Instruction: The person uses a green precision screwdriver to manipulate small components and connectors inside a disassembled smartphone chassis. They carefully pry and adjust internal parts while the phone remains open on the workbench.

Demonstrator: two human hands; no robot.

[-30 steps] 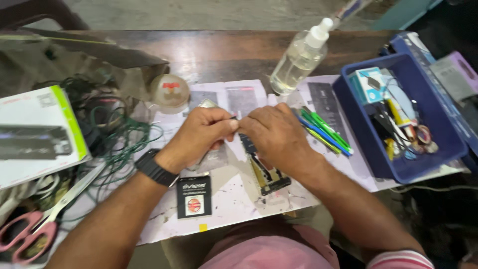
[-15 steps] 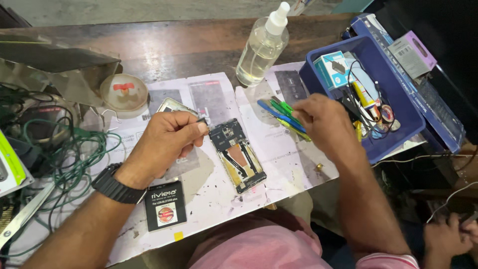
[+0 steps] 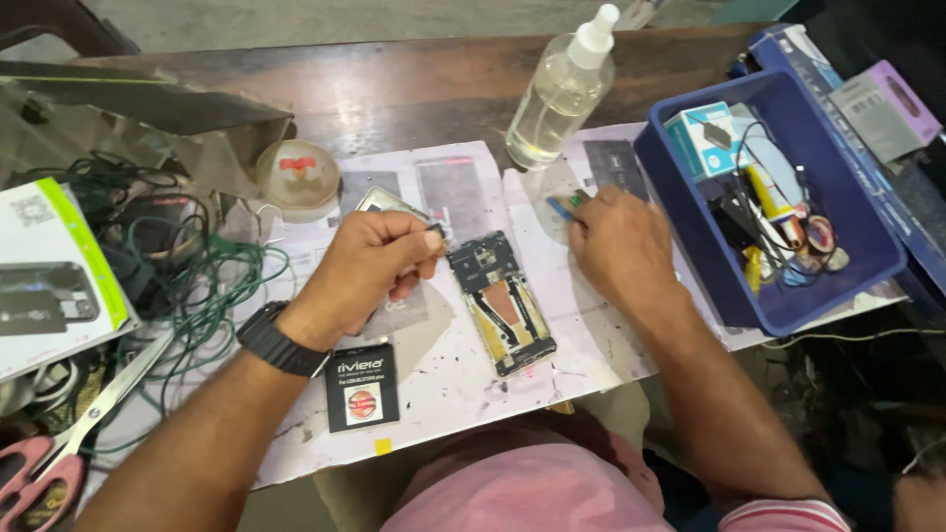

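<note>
An opened phone [image 3: 503, 300] with its insides showing lies on the stained white paper [image 3: 443, 384] between my hands. My left hand [image 3: 374, 266], with a black watch on its wrist, is just left of the phone. Its fingertips are pinched on a small metal piece [image 3: 435, 234] near the phone's top corner. A silver phone cover [image 3: 386, 201] pokes out from under that hand. My right hand [image 3: 616, 246] lies palm down to the right of the phone. Its fingers rest on green and blue hand tools [image 3: 564, 204]; whether it grips them is hidden.
A blue bin [image 3: 788, 317] of small tools and boxes stands at the right. A clear spray bottle [image 3: 557, 103] stands behind the paper. A black battery [image 3: 362, 386], green wires [image 3: 212, 281], pink-handled scissors [image 3: 54, 458] and a white-green box [image 3: 49, 266] lie left.
My right hand has left the phone and moved right onto the green and blue tools. My left hand has stayed by the phone's left side, fingers still pinched.
</note>
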